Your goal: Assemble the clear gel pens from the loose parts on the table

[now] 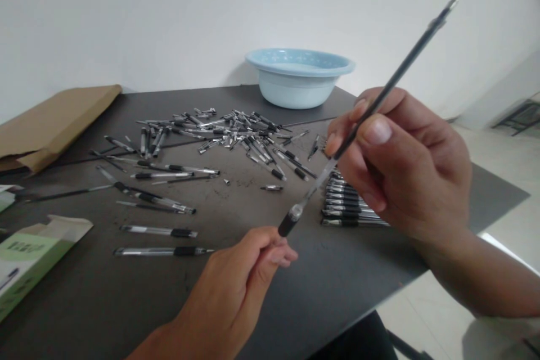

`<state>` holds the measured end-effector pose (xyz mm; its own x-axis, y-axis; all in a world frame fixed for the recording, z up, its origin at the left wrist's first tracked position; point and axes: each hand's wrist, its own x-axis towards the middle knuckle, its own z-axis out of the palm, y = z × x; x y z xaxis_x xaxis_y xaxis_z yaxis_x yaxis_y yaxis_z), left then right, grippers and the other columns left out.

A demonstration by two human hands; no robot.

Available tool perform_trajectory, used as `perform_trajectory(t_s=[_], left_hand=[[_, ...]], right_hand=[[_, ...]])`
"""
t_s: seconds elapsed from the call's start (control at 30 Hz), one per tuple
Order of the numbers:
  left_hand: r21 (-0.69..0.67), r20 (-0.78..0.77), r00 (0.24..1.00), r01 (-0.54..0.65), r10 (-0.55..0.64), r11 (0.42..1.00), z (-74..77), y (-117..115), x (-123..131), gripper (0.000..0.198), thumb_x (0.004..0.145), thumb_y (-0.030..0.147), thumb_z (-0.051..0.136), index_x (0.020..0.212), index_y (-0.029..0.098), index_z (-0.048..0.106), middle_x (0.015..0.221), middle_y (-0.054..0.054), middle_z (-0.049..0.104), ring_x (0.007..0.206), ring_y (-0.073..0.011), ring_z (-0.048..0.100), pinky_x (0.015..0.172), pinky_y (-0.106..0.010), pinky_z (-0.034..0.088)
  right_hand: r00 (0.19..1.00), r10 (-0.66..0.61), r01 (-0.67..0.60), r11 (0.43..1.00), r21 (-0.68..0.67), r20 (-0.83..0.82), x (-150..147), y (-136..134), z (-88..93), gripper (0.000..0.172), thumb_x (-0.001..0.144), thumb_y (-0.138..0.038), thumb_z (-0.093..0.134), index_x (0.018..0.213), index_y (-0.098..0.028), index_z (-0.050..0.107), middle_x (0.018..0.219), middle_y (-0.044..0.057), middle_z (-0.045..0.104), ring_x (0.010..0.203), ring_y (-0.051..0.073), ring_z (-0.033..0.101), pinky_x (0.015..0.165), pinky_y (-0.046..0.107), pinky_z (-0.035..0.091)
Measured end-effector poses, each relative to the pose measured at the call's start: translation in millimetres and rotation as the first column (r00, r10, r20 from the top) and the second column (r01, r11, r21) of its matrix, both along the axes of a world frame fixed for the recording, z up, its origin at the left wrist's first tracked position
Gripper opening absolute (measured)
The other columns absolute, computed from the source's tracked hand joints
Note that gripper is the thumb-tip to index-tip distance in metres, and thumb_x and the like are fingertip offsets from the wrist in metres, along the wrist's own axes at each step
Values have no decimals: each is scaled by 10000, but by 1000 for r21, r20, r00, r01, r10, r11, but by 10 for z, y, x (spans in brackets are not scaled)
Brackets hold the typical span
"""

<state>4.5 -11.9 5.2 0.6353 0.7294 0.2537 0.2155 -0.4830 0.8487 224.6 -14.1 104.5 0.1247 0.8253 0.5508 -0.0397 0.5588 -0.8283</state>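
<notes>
My left hand [238, 284] is closed around a pen barrel [288, 223]; its black grip end points up past my fingers, and the rest is hidden. Between thumb and fingers my right hand [415, 171] pinches a dark ink refill [400, 72] at a slant, its metal tip at the upper right. The refill's clear lower end meets the barrel's opening; how far inside it reaches, I cannot tell. Below my right hand lies a row of pens [343, 202] with black grips. Two loose barrels [158, 251] lie left of my left hand.
A heap of pen parts [236, 129] covers the table's middle [248, 202], with more pens and refills to the left. A light blue basin [297, 87] stands at the back. A brown paper envelope [59, 121] and a green-white box [37, 256] lie on the left.
</notes>
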Motion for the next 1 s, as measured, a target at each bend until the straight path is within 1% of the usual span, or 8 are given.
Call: perform_trajectory(t_s=[0.13, 0.27, 0.57, 0.8, 1.0], left_hand=[[-1, -10, 1000, -1, 1, 1000, 2, -2, -2, 172, 1125, 256, 455, 1156, 283, 622, 1027, 61, 830, 936, -81, 800, 738, -138, 596], [6, 6, 1000, 7, -7, 1000, -12, 1, 1, 166, 1126, 253, 457, 1165, 292, 613, 1030, 67, 828, 936, -75, 799, 715, -127, 588], [-11, -20, 1000, -4, 4, 1000, -16, 0, -2, 177, 1130, 284, 450, 1159, 284, 625, 1028, 49, 832, 934, -100, 803, 721, -164, 601], [-13, -11, 1000, -9, 8, 1000, -6, -11, 10, 167, 1133, 295, 450, 1154, 296, 616, 1019, 67, 831, 933, -85, 802, 722, -147, 595], [-23, -12, 1000, 2, -2, 1000, 3, 2, 12, 180, 1131, 294, 450, 1140, 267, 628, 1012, 28, 837, 920, -115, 810, 732, -176, 612]], right_hand=[[1000, 11, -12, 1000, 20, 5, 13, 7, -26, 34, 967, -256, 740, 992, -234, 734, 886, 0, 772, 342, 53, 401, 241, 258, 278], [1000, 6, -6, 1000, 12, 22, 18, 24, -33, 83, 946, -310, 778, 974, -251, 725, 863, -4, 785, 326, 64, 389, 228, 262, 298], [999, -31, 30, 999, 9, 37, 1, 27, -23, 143, 924, -357, 802, 955, -254, 707, 848, 8, 784, 314, 66, 352, 208, 281, 247], [998, -29, 28, 999, 15, 59, 5, 21, -29, 98, 937, -352, 784, 951, -276, 724, 856, -7, 784, 309, 78, 349, 216, 304, 255], [997, -26, 25, 1000, 4, 73, -2, -6, -32, 58, 960, -333, 764, 991, -292, 738, 878, -31, 785, 351, 81, 393, 245, 280, 311]])
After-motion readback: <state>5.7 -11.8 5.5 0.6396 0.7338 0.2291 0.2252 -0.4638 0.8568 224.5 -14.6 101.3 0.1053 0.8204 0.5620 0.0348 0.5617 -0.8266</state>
